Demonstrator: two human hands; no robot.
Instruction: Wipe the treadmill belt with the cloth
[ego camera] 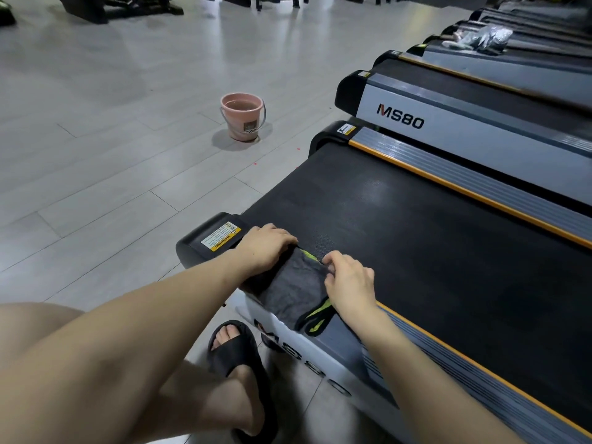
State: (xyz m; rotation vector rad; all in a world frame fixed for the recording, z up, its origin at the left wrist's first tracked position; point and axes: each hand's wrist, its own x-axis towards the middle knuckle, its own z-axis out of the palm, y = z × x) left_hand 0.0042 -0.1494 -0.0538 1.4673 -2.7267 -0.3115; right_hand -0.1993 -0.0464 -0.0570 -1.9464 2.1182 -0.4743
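Note:
A grey cloth [293, 291] with green trim lies folded over the near side rail of the treadmill, close to its rear end. The black treadmill belt [416, 238] stretches away to the right. My left hand [266, 248] rests on the cloth's left end, fingers curled down over its edge beside the belt. My right hand [349, 285] pinches the cloth's far edge between thumb and fingertips at the rim of the belt.
A pink bucket [242, 116] with water stands on the grey floor to the left. A second treadmill marked MS80 [448, 123] runs parallel beyond, with more behind it. My foot in a black sandal [238, 370] stands by the near rail.

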